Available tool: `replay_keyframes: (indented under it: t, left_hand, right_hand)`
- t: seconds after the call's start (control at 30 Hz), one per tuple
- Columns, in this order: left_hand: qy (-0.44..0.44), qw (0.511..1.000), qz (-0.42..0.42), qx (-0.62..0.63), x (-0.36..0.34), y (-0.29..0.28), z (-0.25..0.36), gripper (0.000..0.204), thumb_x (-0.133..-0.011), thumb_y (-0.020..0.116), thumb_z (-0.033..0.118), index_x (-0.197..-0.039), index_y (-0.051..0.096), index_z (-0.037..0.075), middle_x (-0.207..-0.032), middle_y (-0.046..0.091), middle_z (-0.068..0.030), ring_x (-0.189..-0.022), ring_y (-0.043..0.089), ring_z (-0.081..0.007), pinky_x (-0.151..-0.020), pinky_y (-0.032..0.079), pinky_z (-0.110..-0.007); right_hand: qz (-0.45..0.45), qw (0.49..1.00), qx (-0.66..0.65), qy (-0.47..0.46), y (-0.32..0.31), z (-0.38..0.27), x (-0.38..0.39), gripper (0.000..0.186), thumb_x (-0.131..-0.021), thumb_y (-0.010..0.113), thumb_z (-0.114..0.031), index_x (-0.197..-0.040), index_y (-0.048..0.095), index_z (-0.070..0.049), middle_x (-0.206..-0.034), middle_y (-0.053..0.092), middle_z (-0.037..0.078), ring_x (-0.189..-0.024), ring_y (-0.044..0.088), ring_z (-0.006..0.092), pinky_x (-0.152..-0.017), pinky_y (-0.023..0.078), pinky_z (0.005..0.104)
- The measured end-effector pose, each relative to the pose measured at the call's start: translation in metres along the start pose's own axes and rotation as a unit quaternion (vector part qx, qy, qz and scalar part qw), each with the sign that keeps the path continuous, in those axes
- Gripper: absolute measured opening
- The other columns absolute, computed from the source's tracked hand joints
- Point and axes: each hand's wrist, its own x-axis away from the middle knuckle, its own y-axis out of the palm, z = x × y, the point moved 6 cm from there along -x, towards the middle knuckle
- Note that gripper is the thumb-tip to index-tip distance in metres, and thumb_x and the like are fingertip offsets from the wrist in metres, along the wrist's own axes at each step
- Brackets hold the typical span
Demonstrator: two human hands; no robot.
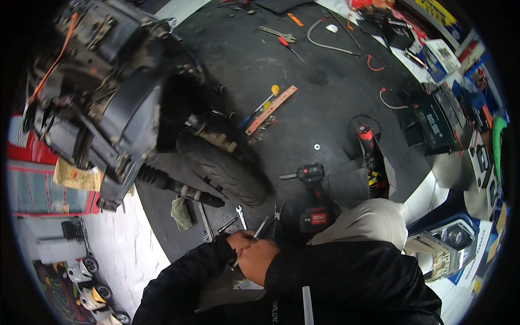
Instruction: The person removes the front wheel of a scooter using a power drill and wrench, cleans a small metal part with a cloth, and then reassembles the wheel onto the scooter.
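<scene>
At the lower middle of the frame, two black-sleeved forearms meet just above the bottom edge. The right hand (259, 261) lies over the left hand (241, 239), and both are clenched around a slim metal tool (259, 228) whose grey shaft sticks out above the knuckles, pointing toward the upper right; how much of it sits inside the fists cannot be told. To the right of the hands a light-coloured knee (374, 219) rises into view.

Just above the hands, on the dark floor mat (303, 92), lie a small open-ended spanner (240, 216), a pair of pliers (277, 212) and a long flat metal bar (205, 221), with a greenish rag (182, 213) to their left. A black and red cordless drill (312, 189) rests right of these, near the knee.

Farther up, at centre left, a scooter tyre (225, 168) lies against the mat, under the stripped black scooter body (108, 103) that fills the upper left. Beyond the tyre sit a yellow-handled screwdriver (262, 104) and an orange strip (271, 110) side by side. Near the top edge lie a grey wrench (277, 34) and a red-handled screwdriver (290, 48).
</scene>
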Motion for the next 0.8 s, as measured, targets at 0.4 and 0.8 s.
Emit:
replay_keyframes:
  t: [0.4, 0.8]
  left_hand:
    - [-0.035, 0.957, 0.083, 0.275, 0.129, -0.093, 0.314, 0.037, -0.106, 0.061, -0.004, -0.143, 0.063, -0.007, -0.134, 0.07, -0.009, -0.121, 0.065, -0.0149, -0.104, 0.052, -0.03]
    - [0.074, 0.664, 0.221, -0.71, 0.071, -0.121, 0.327, 0.069, -0.089, 0.074, 0.018, -0.155, 0.057, 0.014, -0.16, 0.053, -0.0097, -0.154, 0.043, -0.0324, -0.13, 0.02, -0.068]
  right_hand:
    - [0.064, 0.969, 0.144, 0.192, -0.073, 0.047, -0.027, 0.02, -0.094, 0.063, -0.02, -0.092, 0.081, -0.01, -0.077, 0.073, 0.003, -0.073, 0.074, 0.0216, -0.055, 0.045, 0.0441]
    - [-0.284, 0.946, 0.056, 0.145, -0.005, 0.053, -0.017, 0.024, -0.094, 0.065, -0.017, -0.103, 0.085, -0.008, -0.09, 0.079, 0.005, -0.075, 0.074, 0.0302, -0.051, 0.049, 0.0506]
